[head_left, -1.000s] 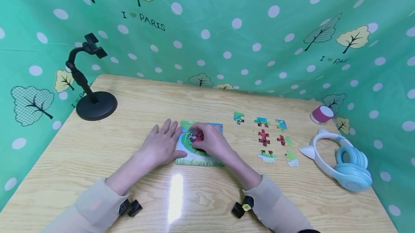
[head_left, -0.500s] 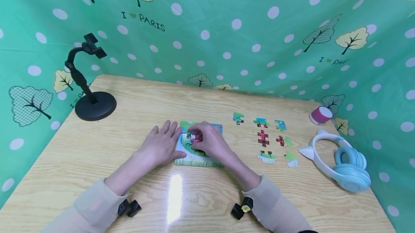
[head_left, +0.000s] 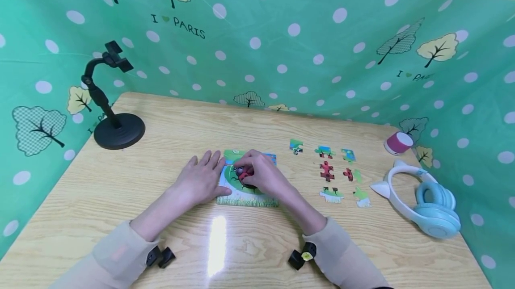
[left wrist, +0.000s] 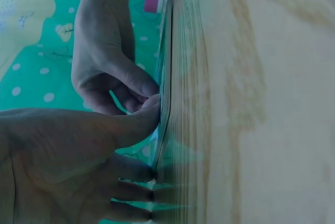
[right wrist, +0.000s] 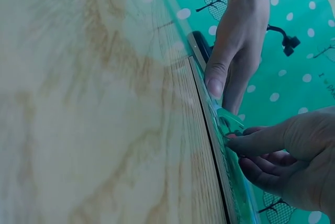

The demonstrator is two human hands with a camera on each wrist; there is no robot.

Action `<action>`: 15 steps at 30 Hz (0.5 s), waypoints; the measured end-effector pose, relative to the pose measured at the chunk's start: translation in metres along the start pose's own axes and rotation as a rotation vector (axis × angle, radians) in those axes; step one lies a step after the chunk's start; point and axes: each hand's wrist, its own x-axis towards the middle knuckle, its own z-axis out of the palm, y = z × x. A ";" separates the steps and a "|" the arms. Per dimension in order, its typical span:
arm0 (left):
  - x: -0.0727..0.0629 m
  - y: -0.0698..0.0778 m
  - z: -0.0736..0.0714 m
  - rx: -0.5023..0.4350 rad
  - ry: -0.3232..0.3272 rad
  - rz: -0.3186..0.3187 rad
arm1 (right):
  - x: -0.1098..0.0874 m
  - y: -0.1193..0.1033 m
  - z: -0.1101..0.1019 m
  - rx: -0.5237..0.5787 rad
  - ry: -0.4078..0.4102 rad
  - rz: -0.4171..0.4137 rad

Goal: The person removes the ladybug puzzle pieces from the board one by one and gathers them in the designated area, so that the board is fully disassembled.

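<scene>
A jigsaw puzzle board (head_left: pixel 241 199) with a ladybug picture and a grassy lower border lies at the middle of the table. My left hand (head_left: pixel 198 181) rests on its left edge with fingers spread and thumb over the lower left part. Over the board's middle, my right hand (head_left: pixel 263 175) pinches a red and dark ladybug puzzle piece (head_left: pixel 242 173) between thumb and fingers. The wrist views show the right fingertips (right wrist: pixel 235 143) close over the board's surface, near the left thumb (left wrist: pixel 149 109). The right hand hides the board's upper right part.
Several loose puzzle pieces (head_left: pixel 327 171) lie right of the board. Blue and white cat-ear headphones (head_left: pixel 436 208) and a pink and white cylinder (head_left: pixel 398 142) stand at the table's right edge. A black phone stand (head_left: pixel 116 130) is at the back left.
The ladybug piece tilted and caught the light half a second ago; now it looks darker and flatter in the right fingers. The left hand stays at the board's edge.
</scene>
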 end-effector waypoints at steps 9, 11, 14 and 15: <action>-0.001 0.000 -0.002 0.011 -0.009 -0.001 | 0.002 0.001 0.000 -0.050 0.001 -0.040; -0.002 0.000 -0.003 0.010 -0.006 0.000 | 0.002 0.001 0.000 -0.061 0.006 -0.051; -0.001 0.000 -0.003 0.003 -0.012 0.001 | 0.002 0.001 0.000 -0.085 0.014 -0.064; -0.001 0.000 -0.003 -0.001 -0.015 0.000 | 0.001 0.001 0.000 -0.089 0.018 -0.065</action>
